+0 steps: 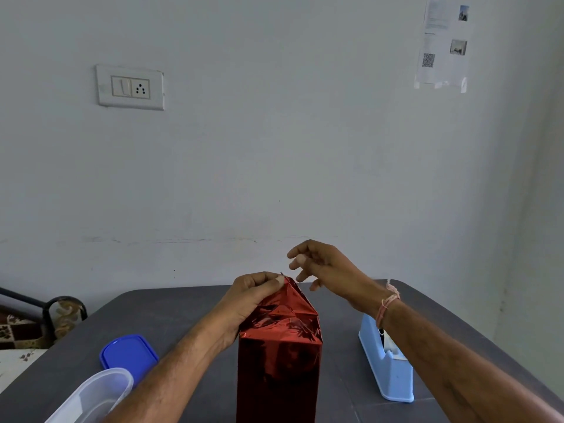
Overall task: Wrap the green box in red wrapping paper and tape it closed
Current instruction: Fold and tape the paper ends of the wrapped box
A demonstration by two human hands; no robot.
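Left hand (253,297) fingers (276,280) pinching the folded peak of red wrapping paper (293,303). Wrapped box (279,361) standing upright on counter (183,312), directly below those fingers. Right hand (323,267) hovering just right of the peak, fingers loosely spread, gripping nothing visible. Clear tub (91,392) (contents unclear) and blue lid (129,354) lying well left of the fingers, tape dispenser (393,370) sitting to the right.

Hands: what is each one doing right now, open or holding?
Left hand: pinches the top fold of the red wrapping paper.
Right hand: loosely curled above it; holding anything cannot be told.
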